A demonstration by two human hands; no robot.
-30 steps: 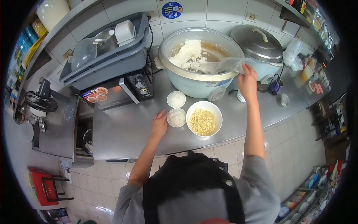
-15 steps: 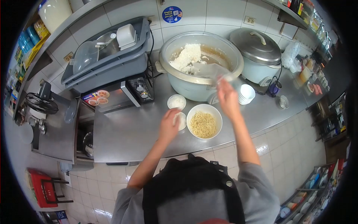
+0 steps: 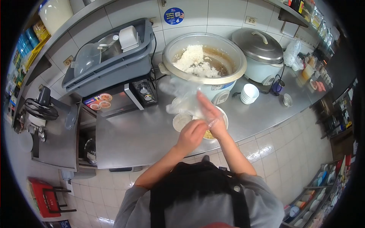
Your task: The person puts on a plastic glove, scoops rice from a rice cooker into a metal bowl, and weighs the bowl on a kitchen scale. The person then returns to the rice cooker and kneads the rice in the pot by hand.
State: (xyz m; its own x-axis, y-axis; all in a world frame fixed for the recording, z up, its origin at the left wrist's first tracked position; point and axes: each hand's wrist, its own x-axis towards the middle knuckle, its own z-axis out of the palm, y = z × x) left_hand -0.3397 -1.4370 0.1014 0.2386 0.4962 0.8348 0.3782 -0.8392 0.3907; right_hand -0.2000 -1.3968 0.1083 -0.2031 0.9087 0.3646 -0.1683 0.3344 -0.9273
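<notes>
A clear plastic glove (image 3: 178, 95) hangs, blurred, above the bowls. My left hand (image 3: 192, 133) pinches its cuff. My right hand (image 3: 213, 118) is partly inside the glove's opening, its fingers stretched out. Beneath both hands a white bowl (image 3: 225, 121) of noodles (image 3: 208, 134) is mostly covered. To its left stands a small bowl of rice (image 3: 182, 121); a second small bowl behind it is nearly hidden by the glove. Behind them, the large open rice cooker (image 3: 190, 84) holds white rice (image 3: 194, 60).
Stacked white bowls (image 3: 249, 94) stand right of the cooker. A lidded cooker (image 3: 258, 47) is behind them, with a purple object (image 3: 278, 86) and cord to its right. Left are a microwave (image 3: 114, 99) and grey tubs (image 3: 110, 72). A small clear cup (image 3: 287, 100) sits at the right.
My right hand has come from beside the cooker to above the noodle bowl, bringing the glove along. My left hand has moved right, from the small bowls to the glove's cuff.
</notes>
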